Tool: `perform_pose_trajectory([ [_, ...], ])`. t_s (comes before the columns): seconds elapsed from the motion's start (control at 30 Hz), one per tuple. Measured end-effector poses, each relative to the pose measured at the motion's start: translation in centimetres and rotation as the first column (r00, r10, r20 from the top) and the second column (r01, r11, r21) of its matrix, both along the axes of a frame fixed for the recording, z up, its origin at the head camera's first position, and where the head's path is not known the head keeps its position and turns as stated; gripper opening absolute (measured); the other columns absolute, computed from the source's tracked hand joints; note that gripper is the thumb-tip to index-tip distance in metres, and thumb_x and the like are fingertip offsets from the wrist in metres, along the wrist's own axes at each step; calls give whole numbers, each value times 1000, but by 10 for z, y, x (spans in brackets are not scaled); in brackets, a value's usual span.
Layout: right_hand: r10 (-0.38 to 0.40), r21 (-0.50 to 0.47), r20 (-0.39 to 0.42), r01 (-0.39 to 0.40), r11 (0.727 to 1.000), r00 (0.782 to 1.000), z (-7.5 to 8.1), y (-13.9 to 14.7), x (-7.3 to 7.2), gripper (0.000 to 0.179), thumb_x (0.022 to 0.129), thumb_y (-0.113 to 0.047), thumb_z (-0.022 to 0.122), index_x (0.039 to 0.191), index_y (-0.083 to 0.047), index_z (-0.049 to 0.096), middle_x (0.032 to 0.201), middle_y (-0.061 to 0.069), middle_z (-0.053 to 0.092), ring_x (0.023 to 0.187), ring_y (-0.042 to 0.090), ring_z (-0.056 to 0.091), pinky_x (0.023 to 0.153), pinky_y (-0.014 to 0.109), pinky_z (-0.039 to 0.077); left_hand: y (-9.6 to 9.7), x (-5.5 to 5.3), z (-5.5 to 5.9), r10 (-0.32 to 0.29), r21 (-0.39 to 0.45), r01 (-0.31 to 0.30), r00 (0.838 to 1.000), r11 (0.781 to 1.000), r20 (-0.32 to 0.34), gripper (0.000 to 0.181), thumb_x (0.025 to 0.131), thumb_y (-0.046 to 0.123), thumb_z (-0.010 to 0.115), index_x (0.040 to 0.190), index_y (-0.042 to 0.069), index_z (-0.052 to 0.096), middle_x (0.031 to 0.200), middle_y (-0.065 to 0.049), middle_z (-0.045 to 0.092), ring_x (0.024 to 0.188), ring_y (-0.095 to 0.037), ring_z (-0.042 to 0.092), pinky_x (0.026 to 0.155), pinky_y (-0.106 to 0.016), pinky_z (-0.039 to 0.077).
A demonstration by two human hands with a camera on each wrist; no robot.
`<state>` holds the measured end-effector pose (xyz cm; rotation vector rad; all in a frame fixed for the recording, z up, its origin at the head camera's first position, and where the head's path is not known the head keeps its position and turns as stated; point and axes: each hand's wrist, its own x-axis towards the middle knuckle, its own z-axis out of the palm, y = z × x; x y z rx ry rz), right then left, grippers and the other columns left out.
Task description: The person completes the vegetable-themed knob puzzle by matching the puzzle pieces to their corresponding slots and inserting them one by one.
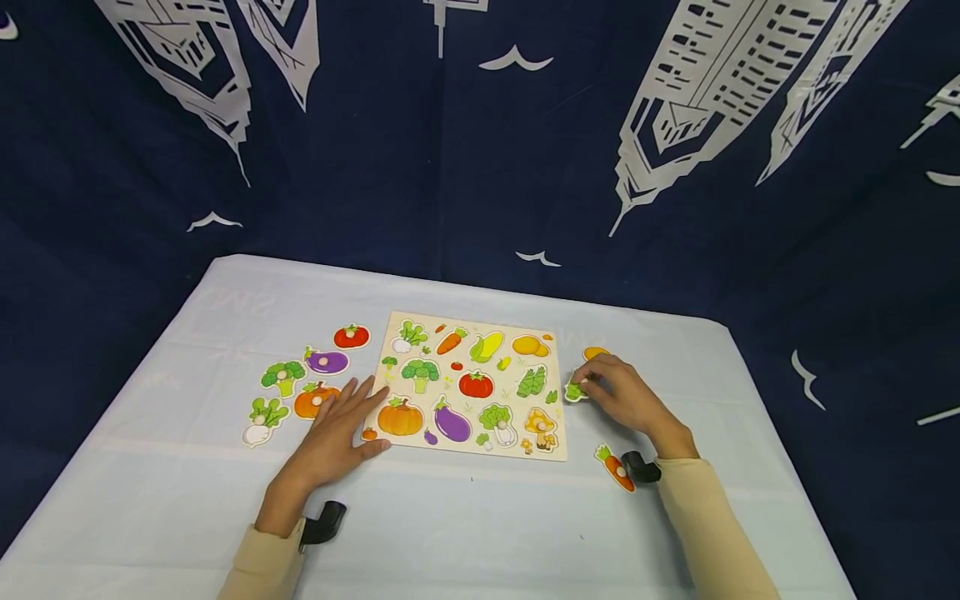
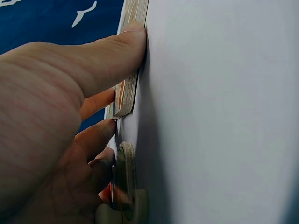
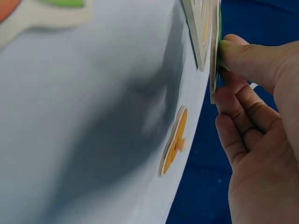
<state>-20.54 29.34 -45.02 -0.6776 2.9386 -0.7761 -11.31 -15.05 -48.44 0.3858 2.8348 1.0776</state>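
Observation:
A wooden vegetable puzzle board [image 1: 431,421] lies flat on the white table. My left hand [image 1: 333,437] rests at its lower left corner, fingers spread; in the left wrist view the thumb [image 2: 119,46] presses the board's edge. Those fingers partly cover a pumpkin piece [image 1: 309,403]. Just off the board's right edge, my right hand [image 1: 626,398] pinches a green vegetable piece [image 1: 573,392] between thumb and fingers. The right wrist view shows this piece [image 3: 215,51] edge-on, raised off the table. Its exact kind is hard to tell.
Left of the board lie tomato [image 1: 351,337], eggplant [image 1: 327,361], broccoli [image 1: 282,377] and radish [image 1: 265,422] pieces. A yellow-orange knobbed piece [image 3: 175,144] lies beyond the right hand, and a carrot piece [image 1: 616,469] by the right wrist. A dark blue patterned cloth [image 1: 420,167] hangs behind.

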Motion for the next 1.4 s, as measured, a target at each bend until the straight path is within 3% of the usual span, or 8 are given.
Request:
perform_pose_trajectory([
  [0.33,49,-1,-29,-49,999,998,4,-10,-4,12,93,-5,69,102,-12,72,103,0,66,95,16,59,89,40,52,0,0,1,-4,-5,4,1000,1000,3,78,84,21,80,151,8,44,163,-19,27,152,-45,14,121,-64,4],
  [0.73,92,-1,-20,-92,996,996,8,-35,-11,10,94,-8,69,101,-13,72,106,-1,68,98,17,59,95,42,47,-5,1,3,16,-9,-16,1000,1000,7,78,84,20,80,152,8,43,163,-19,27,153,-45,13,121,-64,3],
  [1.4,130,74,-10,-129,989,992,-6,-65,-13,8,95,-10,69,101,-15,72,101,-2,65,93,15,53,86,36,50,0,0,0,3,3,-3,1000,1000,0,78,83,20,80,151,7,44,163,-20,27,152,-45,14,121,-64,3],
])
